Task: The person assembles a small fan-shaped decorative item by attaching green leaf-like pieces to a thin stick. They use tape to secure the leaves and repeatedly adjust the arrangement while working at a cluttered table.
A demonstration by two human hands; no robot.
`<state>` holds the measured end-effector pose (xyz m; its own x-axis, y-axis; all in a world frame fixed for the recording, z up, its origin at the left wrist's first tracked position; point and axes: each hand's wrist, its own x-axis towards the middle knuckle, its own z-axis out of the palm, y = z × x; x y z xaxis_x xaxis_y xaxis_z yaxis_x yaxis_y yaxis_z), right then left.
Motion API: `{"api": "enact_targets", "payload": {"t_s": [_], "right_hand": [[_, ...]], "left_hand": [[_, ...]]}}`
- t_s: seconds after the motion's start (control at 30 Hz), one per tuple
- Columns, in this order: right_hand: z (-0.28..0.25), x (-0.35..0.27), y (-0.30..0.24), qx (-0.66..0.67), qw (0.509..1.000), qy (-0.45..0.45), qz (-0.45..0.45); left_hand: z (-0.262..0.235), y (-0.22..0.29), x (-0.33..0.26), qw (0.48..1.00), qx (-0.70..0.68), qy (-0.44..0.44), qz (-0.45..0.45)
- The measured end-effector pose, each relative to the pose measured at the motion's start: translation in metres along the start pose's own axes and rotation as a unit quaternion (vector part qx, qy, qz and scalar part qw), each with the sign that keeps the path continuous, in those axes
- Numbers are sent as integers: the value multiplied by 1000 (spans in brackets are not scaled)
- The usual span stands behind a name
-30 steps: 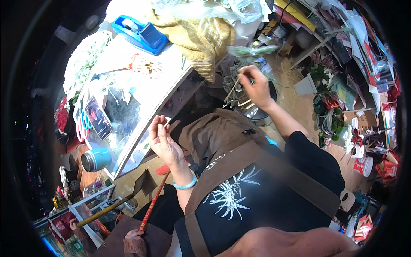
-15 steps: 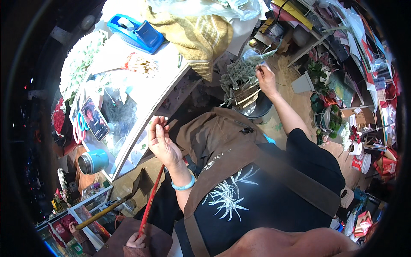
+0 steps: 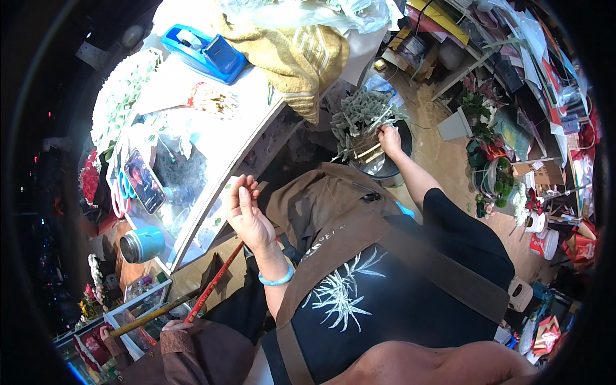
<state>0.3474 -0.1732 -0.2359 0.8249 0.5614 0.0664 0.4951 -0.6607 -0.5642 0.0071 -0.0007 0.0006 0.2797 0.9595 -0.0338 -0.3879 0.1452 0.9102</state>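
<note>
I monitor 2 hands. The right hand [image 3: 389, 140] has moved in to the grey-green leaves [image 3: 360, 117] in the black bucket [image 3: 405, 139], placing work there; its hold I cannot tell. The left hand [image 3: 249, 215] stays raised, half-open, empty.

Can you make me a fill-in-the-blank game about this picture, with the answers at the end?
1. The hand at the grey-green leafy stems is the person's ____ one.
2. The wrist of the other hand wears a pale ____ bangle.
3. The tape dispenser sits on the ____ table.
4. Near the co-worker's sleeve is a ____ stick.

Missing words: right; blue; white; red.
</note>
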Motion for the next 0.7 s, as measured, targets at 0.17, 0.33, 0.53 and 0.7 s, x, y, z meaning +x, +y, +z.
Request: {"api": "enact_targets", "payload": {"t_s": [0.17,0.33,0.53,0.7], "right_hand": [[7,1,5,-25,998,-46,32],[3,3,3,-21,999,-14,32],[-21,7,-29,5,999,37,11],[-53,1,-122,88,975,62,-192]], "left_hand": [[1,0,0,1000,1,1,-2],[0,0,0,1000,-7,1,-3],[-2,-3,2,1000,-24,1,-13],[-4,-4,3,1000,-17,8,-4]]}}
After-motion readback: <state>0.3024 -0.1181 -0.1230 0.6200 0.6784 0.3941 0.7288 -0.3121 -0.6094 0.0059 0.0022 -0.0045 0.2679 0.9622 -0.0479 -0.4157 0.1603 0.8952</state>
